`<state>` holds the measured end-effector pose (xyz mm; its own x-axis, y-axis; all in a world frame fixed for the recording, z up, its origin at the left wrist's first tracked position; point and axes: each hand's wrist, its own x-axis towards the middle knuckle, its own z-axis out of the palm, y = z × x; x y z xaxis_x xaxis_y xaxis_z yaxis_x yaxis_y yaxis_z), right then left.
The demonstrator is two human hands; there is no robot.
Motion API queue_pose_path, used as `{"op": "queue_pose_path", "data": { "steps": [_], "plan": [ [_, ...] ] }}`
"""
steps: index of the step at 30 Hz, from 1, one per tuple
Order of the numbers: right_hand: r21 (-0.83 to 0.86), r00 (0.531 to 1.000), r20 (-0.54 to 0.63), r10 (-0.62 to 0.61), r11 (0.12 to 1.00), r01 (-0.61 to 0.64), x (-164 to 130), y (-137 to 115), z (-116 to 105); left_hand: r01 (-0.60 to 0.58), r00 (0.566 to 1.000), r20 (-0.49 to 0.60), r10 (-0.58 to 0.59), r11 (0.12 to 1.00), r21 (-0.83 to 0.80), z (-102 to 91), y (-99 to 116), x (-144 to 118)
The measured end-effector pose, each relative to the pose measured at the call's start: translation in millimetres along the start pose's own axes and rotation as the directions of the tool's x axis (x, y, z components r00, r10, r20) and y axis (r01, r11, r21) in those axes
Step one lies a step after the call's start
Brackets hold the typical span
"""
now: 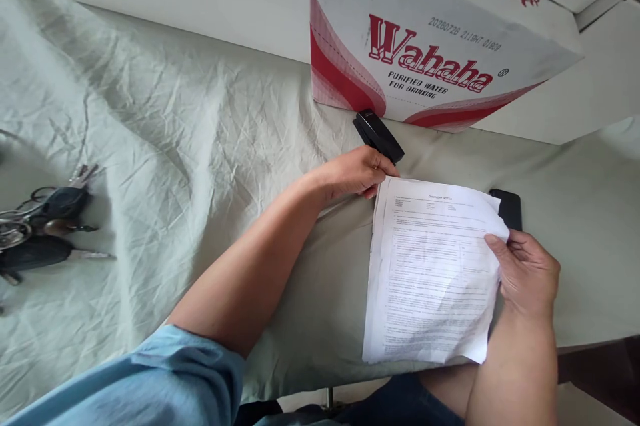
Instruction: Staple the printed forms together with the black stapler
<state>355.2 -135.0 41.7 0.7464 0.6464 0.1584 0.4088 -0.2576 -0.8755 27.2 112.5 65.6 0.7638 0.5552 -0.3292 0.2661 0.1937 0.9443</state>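
Printed sheets of paper (pixel 435 273) lie one on another, held slightly raised and curled at the right edge. My right hand (pixel 530 269) grips that edge, thumb on top and fingers behind. My left hand (pixel 357 171) is closed at the top left corner of the sheets, its fingertips against the paper. Just beyond the left hand lies a black stapler (pixel 379 136), close to the fingers; whether they touch it I cannot tell. A dark phone (pixel 507 208) is partly covered by the sheets' top right corner.
A white and red water carton (pixel 425 46) stands at the back against a white surface. A bunch of keys (pixel 45 226) rests at the far left. Wrinkled pale green cloth (pixel 240 146) covers the surface, its front edge near my lap.
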Motion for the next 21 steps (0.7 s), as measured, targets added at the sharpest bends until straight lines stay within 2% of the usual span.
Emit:
{"op": "queue_pose_path", "data": {
  "steps": [7, 12, 16, 21],
  "plan": [
    [-0.009, 0.998, 0.004, -0.058, 0.998, 0.059, -0.5, 3.8, -0.5, -0.021, 1.0, 0.01, 0.021, 0.998, -0.063, -1.6, -6.0, 3.0],
    [0.007, 0.998, -0.011, -0.06, 0.998, 0.06, 0.8, 3.2, 2.0, 0.01, 1.0, 0.002, -0.01, 0.995, -0.103, 0.6, -1.8, 3.3],
    [-0.007, 0.997, -0.031, -0.072, 0.997, 0.071, 2.5, 3.1, 3.1, 0.024, 1.0, -0.007, -0.025, 0.996, -0.081, 1.9, 5.1, -1.3],
    [-0.011, 0.996, -0.013, -0.088, 0.996, 0.088, 2.3, 3.2, 4.0, -0.038, 0.999, 0.006, 0.038, 0.999, -0.006, -1.7, 0.7, -2.9]
  ]
}}
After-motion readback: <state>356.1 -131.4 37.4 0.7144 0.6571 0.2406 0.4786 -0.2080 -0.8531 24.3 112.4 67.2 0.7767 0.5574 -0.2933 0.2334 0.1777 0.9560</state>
